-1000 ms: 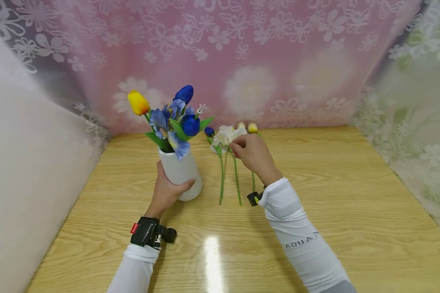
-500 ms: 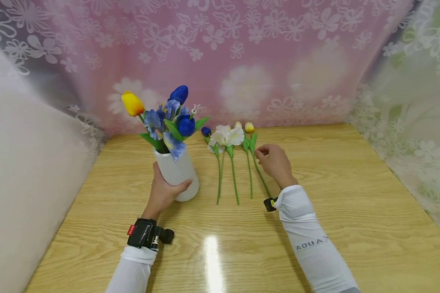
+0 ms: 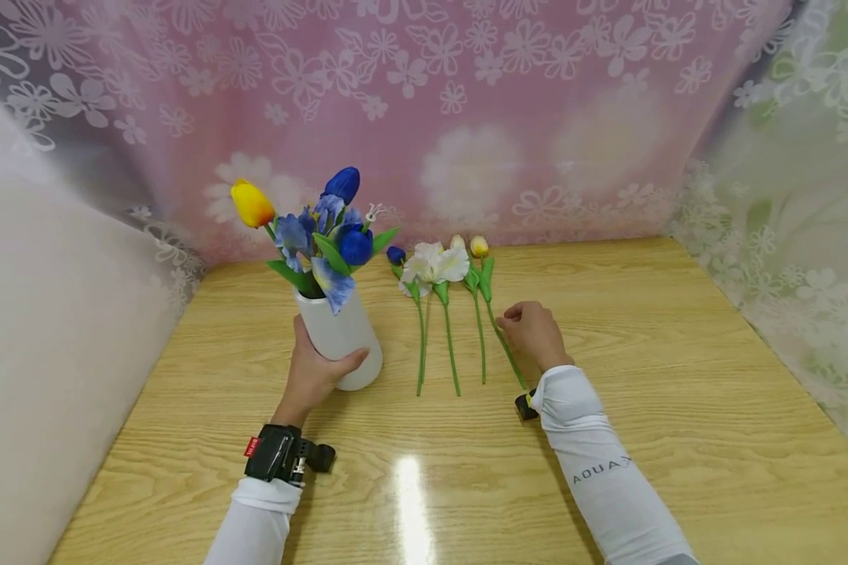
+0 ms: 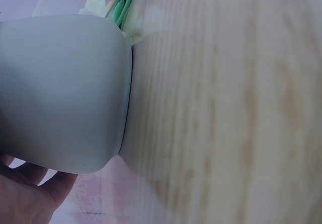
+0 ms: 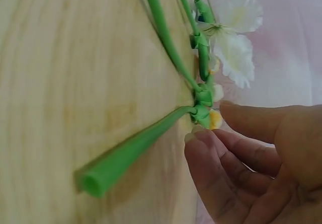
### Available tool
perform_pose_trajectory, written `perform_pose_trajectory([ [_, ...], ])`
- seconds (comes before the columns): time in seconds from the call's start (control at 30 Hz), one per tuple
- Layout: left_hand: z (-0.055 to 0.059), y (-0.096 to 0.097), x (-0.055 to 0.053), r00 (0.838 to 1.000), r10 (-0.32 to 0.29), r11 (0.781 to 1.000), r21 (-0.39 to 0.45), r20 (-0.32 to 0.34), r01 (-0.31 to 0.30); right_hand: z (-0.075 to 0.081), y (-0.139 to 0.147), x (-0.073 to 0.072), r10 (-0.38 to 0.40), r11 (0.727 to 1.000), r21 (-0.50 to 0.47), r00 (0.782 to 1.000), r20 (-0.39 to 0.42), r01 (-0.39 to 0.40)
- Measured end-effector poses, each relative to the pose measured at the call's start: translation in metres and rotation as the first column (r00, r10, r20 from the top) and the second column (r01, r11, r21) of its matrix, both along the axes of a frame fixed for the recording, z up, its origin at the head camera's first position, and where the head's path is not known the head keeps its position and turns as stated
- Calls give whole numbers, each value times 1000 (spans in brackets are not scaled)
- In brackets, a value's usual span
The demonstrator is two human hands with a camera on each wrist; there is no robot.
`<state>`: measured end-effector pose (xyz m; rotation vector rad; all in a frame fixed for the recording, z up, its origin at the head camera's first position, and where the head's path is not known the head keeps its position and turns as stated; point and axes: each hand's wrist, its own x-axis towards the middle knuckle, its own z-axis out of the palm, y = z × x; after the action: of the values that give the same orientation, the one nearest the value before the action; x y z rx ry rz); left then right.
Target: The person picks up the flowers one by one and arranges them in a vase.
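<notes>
My left hand (image 3: 316, 375) grips the white vase (image 3: 341, 333) around its lower side, thumb across the front; in the left wrist view its fingers curl at the vase wall. Blue irises (image 3: 332, 284), blue tulips (image 3: 356, 246) and a yellow-orange tulip (image 3: 252, 204) stand in the vase. My right hand (image 3: 535, 336) is just right of the stem of a pale yellow tulip (image 3: 479, 247), the rightmost flower lying on the table. In the right wrist view its thumb and fingertips are apart, close to that green stem (image 5: 136, 146), with nothing between them.
Left of that tulip lie another pale tulip (image 3: 457, 242), white irises (image 3: 435, 264) and a small blue tulip (image 3: 396, 255), stems toward me on the wooden table (image 3: 643, 408). A pink floral curtain (image 3: 410, 141) hangs behind, with a white wall (image 3: 56, 298) at the left.
My right hand has moved right and toward me from above the white flowers, leaving the pale yellow tulip lying angled at the right. My left hand still holds the vase.
</notes>
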<state>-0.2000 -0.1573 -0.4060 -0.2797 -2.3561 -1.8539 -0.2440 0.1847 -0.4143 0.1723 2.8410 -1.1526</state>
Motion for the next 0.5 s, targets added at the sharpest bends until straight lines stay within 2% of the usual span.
perform_pose_trajectory([
  [0.27, 1, 0, 0, 1000, 5, 1000, -11, 0, -5, -6, -2, -1, 15, 999, 45, 1000, -18, -15],
  [0.4, 0, 0, 0, 1000, 12, 1000, -23, 3, -12, -8, -4, -2, 15, 998, 68, 1000, 5, -15],
  [0.5, -1, 0, 0, 1000, 15, 999, -31, 7, -14, -8, -7, -3, 19, 992, 125, 999, 29, -22],
])
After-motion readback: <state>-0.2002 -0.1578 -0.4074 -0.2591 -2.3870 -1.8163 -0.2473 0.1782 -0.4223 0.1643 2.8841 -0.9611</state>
